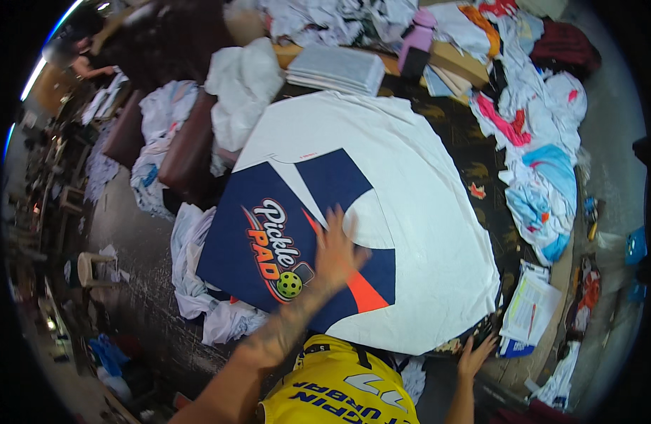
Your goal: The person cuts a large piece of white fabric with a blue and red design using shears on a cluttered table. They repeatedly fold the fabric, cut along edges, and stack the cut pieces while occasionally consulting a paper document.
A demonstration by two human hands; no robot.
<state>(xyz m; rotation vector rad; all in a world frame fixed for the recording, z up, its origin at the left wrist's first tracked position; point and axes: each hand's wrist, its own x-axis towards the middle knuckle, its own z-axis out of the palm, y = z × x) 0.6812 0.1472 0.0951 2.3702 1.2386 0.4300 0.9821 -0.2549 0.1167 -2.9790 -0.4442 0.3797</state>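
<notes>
A wide white cloth (431, 212) lies spread over a dark patterned surface. Printed on it is a navy shirt panel (241, 212) with orange and white stripes, a curved neckline and a lettered logo with a green ball. My left hand (336, 251) rests palm down on this panel near the neckline, fingers spread, holding nothing. Beside the cloth's near right edge is my right hand (474, 355), its fingers apart and nothing seen in it. Whether that hand touches the cloth, I cannot tell.
Stacked flat sheets (336, 69), a purple bottle (419, 39) and a cardboard box (458, 65) stand beyond the cloth. Crumpled fabrics (541, 162) pile up at right, above papers with a pen (532, 311). Brown cushions (188, 152) and a stool (92, 270) are left; another person (85, 67) is far left.
</notes>
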